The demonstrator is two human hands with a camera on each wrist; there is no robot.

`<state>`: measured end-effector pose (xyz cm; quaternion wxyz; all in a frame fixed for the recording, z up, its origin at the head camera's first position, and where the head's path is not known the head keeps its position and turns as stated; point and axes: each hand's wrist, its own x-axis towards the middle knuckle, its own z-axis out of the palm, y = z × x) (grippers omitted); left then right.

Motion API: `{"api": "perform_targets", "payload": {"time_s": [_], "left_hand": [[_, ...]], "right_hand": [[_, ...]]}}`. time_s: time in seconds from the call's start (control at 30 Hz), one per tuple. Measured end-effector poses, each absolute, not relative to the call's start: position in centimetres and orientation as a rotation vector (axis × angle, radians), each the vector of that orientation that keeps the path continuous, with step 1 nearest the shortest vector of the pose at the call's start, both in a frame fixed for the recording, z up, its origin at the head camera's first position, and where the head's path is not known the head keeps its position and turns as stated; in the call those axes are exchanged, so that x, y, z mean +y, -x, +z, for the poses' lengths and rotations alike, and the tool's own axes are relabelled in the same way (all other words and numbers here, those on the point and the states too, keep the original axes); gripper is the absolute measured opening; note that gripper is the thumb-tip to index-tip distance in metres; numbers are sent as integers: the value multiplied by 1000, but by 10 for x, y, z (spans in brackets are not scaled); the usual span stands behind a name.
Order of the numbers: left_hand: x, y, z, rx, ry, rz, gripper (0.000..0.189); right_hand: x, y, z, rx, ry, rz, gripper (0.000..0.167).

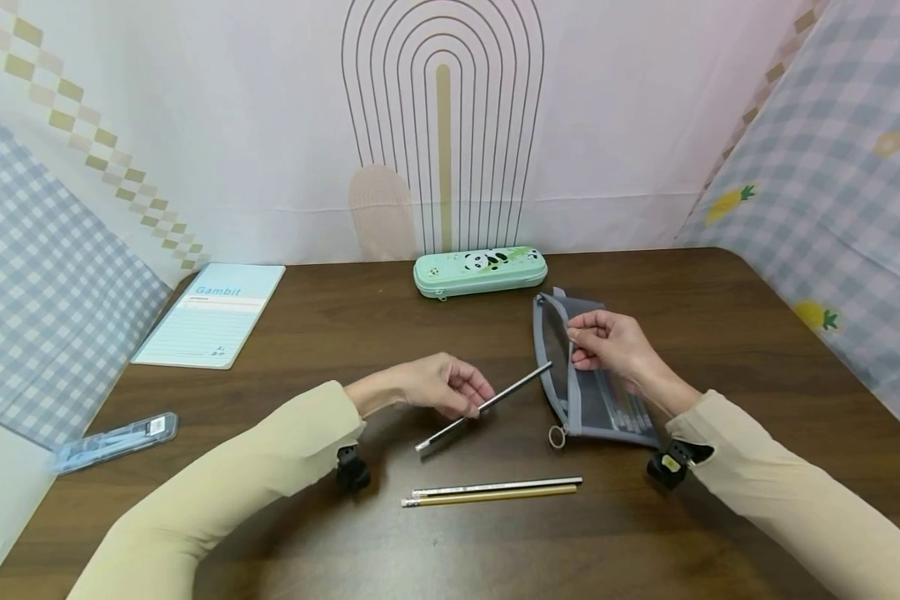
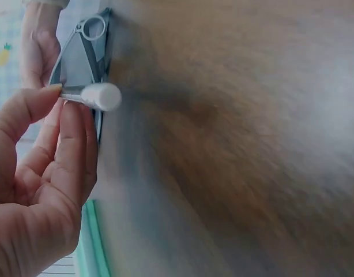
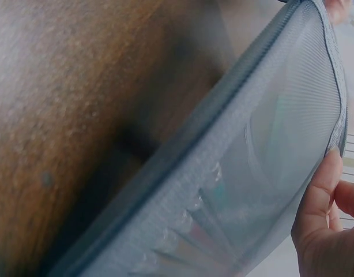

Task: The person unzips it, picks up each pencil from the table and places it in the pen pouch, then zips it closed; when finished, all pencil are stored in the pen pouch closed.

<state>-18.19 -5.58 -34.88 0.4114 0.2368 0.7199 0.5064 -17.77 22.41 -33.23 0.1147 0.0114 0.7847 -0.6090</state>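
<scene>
Between thumb and fingers my left hand (image 1: pixel 450 385) pinches a dark pencil (image 1: pixel 512 389), its white eraser end (image 2: pixel 103 96) toward the left wrist camera. The pencil's other end reaches the mouth of a grey mesh zip pouch (image 1: pixel 615 408). My right hand (image 1: pixel 607 342) pinches the pouch's zipped edge (image 3: pixel 334 130) and holds the mouth apart. Several slim clear-ended items (image 3: pixel 185 222) show through the mesh; their kind is hard to tell. In front lie a silver-grey pencil (image 1: pixel 498 485) and a gold pencil (image 1: pixel 495 497), side by side on the table.
A green panda pencil case (image 1: pixel 480 272) stands at the back of the brown table (image 1: pixel 330 333). At the left lie a pale blue notebook (image 1: pixel 208 321) and a slim blue clear pack (image 1: pixel 116 442). Patterned cloth (image 1: pixel 270 125) hangs behind the table.
</scene>
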Motion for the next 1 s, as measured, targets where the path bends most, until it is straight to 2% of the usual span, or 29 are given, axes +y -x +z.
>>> {"api": "perform_targets", "payload": {"time_s": [0.3, 0.57, 1.0], "left_hand": [[-18, 205, -359, 1724, -268, 1528, 36], [25, 215, -365, 1619, -33, 1691, 39], [64, 214, -367, 1639, 25, 1802, 45]], "right_hand": [[223, 178, -333, 2311, -56, -1778, 33], [222, 178, -334, 2302, -54, -1783, 36], [223, 179, -335, 2286, -52, -1797, 34]]}}
